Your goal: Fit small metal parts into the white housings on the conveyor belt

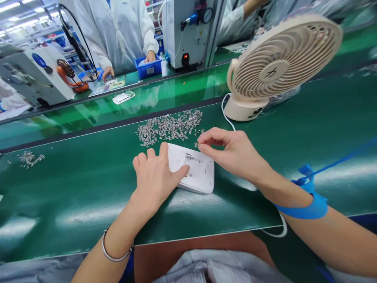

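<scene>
A white plastic casing (203, 177) with rounded corners and a recessed panel lies on the green mat in front of me. My left hand (154, 173) grips its left end, thumb pressed on the face near the recess and fingers over the far edge. Just beyond the casing's far right corner, my right hand (229, 151) pinches a tiny metal piece (196, 145) between thumb and forefinger. A heap of small metal pieces (171, 126) spreads across the mat behind the casing, close to both hands.
A beige fan (273, 70) stands at the back right, its white cable (225, 112) running down beside it. A smaller cluster of metal pieces (31, 158) lies far left. Across a green belt carrying another white casing (123, 97), a co-worker's hand (150, 56) reaches into a blue bin (149, 69).
</scene>
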A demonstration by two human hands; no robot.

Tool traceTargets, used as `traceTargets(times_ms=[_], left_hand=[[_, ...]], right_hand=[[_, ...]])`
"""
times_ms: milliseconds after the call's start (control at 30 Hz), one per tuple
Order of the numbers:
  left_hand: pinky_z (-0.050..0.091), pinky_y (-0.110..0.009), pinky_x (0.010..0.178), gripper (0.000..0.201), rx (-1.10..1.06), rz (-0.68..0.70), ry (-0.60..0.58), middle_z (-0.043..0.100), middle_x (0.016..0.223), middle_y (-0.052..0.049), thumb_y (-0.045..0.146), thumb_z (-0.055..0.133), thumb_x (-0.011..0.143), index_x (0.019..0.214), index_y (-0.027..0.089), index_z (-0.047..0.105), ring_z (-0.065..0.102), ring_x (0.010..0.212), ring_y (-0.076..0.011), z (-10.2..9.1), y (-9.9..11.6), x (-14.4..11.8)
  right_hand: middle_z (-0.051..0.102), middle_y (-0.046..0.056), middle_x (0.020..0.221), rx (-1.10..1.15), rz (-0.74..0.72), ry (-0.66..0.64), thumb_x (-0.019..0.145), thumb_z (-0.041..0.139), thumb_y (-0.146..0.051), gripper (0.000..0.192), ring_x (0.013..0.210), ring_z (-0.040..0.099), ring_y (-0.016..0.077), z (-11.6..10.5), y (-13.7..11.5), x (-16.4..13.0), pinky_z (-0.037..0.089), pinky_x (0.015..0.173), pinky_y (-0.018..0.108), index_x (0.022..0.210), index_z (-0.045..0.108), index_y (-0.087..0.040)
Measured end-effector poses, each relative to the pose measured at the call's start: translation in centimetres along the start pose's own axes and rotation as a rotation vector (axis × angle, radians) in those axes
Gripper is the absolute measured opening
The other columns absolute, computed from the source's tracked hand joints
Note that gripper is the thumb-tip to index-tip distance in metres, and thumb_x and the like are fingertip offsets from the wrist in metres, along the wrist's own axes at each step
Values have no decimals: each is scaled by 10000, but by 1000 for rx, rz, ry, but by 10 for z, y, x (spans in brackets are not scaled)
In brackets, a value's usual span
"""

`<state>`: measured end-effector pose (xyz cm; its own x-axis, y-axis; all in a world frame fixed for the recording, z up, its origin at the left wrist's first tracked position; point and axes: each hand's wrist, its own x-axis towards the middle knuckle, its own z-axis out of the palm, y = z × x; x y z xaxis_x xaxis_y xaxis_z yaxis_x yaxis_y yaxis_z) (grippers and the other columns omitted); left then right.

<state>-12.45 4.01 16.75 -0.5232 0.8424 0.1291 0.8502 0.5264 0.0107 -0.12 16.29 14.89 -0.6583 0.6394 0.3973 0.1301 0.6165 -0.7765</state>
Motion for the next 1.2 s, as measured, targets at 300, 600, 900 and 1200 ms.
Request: traceTargets(times_ms=[300,600,900,1200], left_hand=[[350,-509,887,658,36,272,202,449,1317,-174,626,530,741,1190,146,544,416,1124,-378,19,10,-15],[412,-491,892,709,129,367,179,472,1312,-166,630,544,731,1177,79,557,434,1147,-386,33,21,-22],[436,-412,854,811,225,321,227,477,1297,-179,697,510,696,1264,119,494,483,1104,-337,31,25,-21],[415,-403,852,746,271,305,258,488,1288,-182,679,472,738,1221,113,532,490,1094,-340,35,27,-22]], right_hand=[[595,47,858,-148,-197,-21,786,464,-113,146,777,570,189,17,19,-3,446,712,307,712,578,-167],[565,79,831,-537,-226,-151,821,473,-43,164,735,538,193,28,23,9,403,694,289,743,593,-123],[540,62,784,-612,-282,-72,809,493,-53,133,671,485,178,34,27,8,355,636,265,740,579,-127],[544,45,783,-416,-370,53,796,476,-56,137,703,497,171,37,38,4,365,655,259,720,551,-141]])
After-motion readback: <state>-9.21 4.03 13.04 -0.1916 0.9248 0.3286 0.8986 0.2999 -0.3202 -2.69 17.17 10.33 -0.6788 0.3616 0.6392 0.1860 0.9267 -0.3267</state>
